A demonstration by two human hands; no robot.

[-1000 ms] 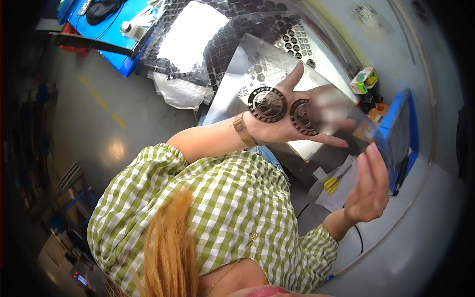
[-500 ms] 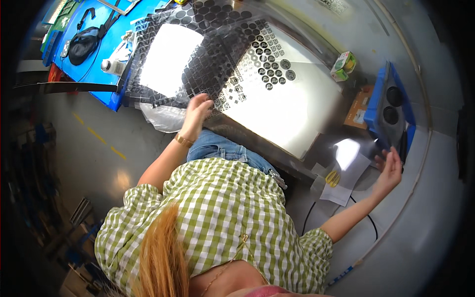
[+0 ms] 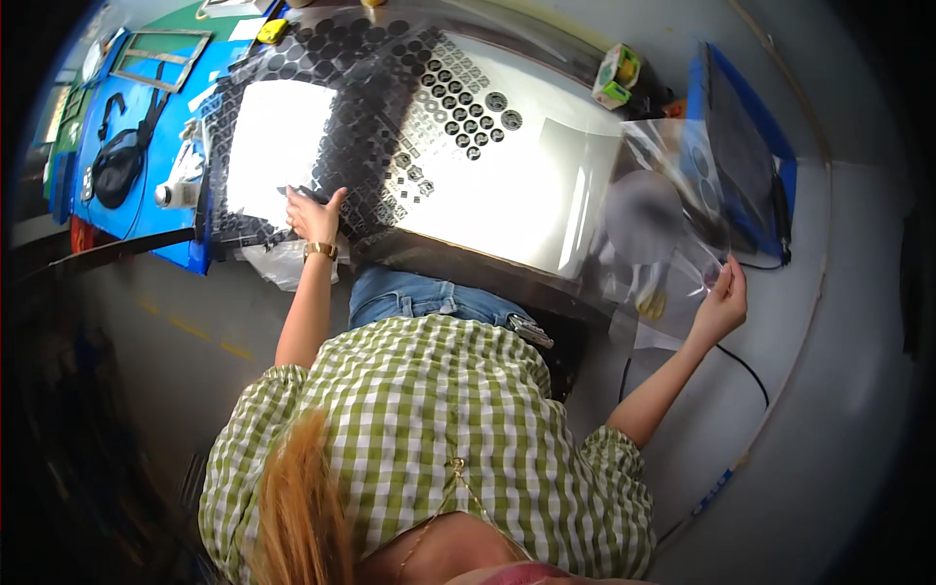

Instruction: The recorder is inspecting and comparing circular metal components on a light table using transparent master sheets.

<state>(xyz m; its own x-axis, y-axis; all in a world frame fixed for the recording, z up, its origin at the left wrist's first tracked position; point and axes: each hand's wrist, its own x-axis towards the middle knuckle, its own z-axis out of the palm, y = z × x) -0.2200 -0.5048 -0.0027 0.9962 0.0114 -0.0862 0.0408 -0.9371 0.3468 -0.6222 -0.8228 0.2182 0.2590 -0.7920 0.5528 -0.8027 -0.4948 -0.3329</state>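
My left hand (image 3: 314, 218) lies over the black-patterned clear sheets, at the lower right corner of a white sheet (image 3: 278, 136). Its thumb sticks out to the side and its fingers are curled. A small dark piece (image 3: 310, 195) shows at the fingertips; its kind is unclear. Out to the right, my right hand (image 3: 723, 300) pinches the edge of a clear plastic film (image 3: 697, 265). The film hangs between the hand and the lit white panel (image 3: 526, 210). Rows of round black stickers (image 3: 466, 112) lie on the panel's upper left part.
A blue frame-like case (image 3: 746, 146) leans at the right, near a small green-and-white box (image 3: 616, 76). On the blue table (image 3: 146, 219) at the left are a black pouch (image 3: 119, 168), a white bottle (image 3: 177, 195) and a metal frame (image 3: 161, 58). A hose runs along the floor at right.
My left hand has moved left, onto the sheets by the white sheet. My right hand has moved left and up, and the clear film now stretches from it. The view has shifted.
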